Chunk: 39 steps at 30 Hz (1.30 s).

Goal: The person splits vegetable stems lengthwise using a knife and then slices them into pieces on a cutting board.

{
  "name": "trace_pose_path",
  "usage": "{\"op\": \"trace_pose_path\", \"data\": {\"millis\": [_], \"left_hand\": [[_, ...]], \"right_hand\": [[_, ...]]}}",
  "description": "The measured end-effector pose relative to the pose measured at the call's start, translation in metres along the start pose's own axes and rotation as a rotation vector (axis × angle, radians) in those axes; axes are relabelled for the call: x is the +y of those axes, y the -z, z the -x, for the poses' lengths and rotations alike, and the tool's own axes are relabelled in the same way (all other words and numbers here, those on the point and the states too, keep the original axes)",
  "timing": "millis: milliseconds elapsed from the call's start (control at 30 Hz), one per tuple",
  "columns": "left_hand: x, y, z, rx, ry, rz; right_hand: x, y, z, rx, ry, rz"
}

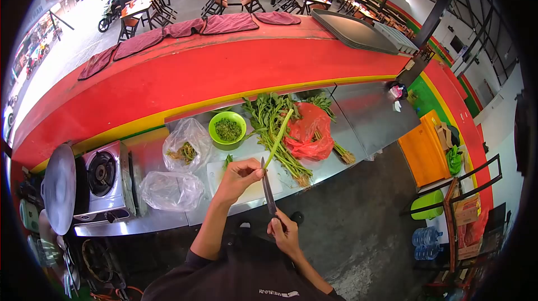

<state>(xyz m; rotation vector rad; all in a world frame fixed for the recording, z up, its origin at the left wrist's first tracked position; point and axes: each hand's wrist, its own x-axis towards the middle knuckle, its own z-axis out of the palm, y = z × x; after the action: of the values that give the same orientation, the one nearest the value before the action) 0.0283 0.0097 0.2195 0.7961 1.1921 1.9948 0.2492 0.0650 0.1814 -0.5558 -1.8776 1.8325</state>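
Head view shows the left hand [241,178] pinching the lower end of a green stalk [279,140], which slants away beyond it. The right hand [284,235] grips a knife [268,189], its blade reaching up beside the left fingertips. Beneath the left hand lies a white board [253,192]; ahead on the bench [367,116] stand a green bowl [226,146] and, rightward, leafy bunches [263,115] beside a red bag [309,140].

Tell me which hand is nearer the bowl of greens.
Left. The left hand is on the near side of the bowl; the right hand, holding the knife, is farther back and rightward.
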Motion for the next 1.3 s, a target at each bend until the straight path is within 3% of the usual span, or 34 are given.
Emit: {"op": "trace_pose_path", "data": {"millis": [433, 533, 1067, 1300], "left_hand": [[-0.005, 0.007, 0.016, -0.219, 0.135, 0.024], [-0.009, 0.009, 0.017, -0.373, 0.111, -0.231], [0.001, -0.003, 0.016, -0.356, 0.083, -0.143], [0.006, -0.009, 0.016, -0.17, 0.08, -0.212]], "right_hand": [[-0.009, 0.002, 0.001, -0.016, 0.02, -0.045], [-0.011, 0.003, -0.002, 0.005, -0.004, -0.072], [-0.003, -0.001, 0.004, -0.012, 0.05, -0.036], [-0.006, -0.003, 0.003, 0.033, 0.028, 0.003]]}}
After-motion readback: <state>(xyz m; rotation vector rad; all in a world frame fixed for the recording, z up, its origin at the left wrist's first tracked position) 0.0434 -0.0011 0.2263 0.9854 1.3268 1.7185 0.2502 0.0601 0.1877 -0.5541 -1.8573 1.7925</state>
